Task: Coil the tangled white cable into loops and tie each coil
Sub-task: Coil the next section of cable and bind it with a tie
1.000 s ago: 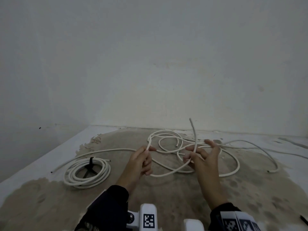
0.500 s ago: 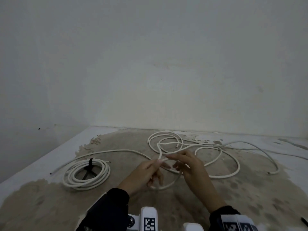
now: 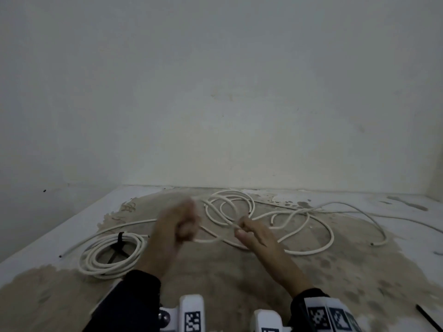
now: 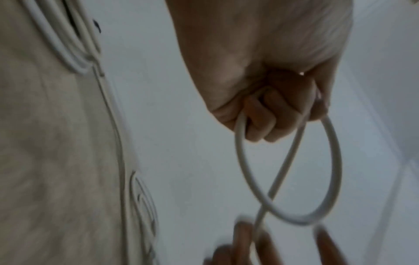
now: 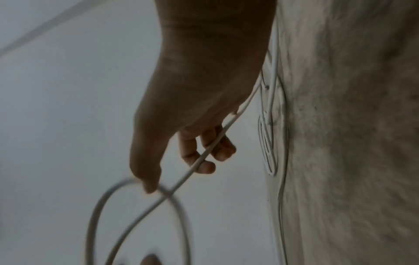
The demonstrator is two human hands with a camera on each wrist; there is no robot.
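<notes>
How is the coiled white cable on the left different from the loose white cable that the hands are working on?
The coiled cable lies in tidy stacked loops; the loose cable sprawls in wide, crossing curves. The coiled cable has a black tie across it; the loose cable shows none. Nobody touches the coiled cable, while the left hand grips a loop of the loose cable and the right hand pinches it. Both look white and equally thin.

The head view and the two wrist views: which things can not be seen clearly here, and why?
- Left hand: motion-blurred in the head view, so its grip is unreadable there.
- Black tie on the finished coil: too small to judge how it fastens.
- Loose cable: crossings too thin to trace.
- Right hand: shadowed in its wrist view; the loop leaves the bottom edge.
</notes>
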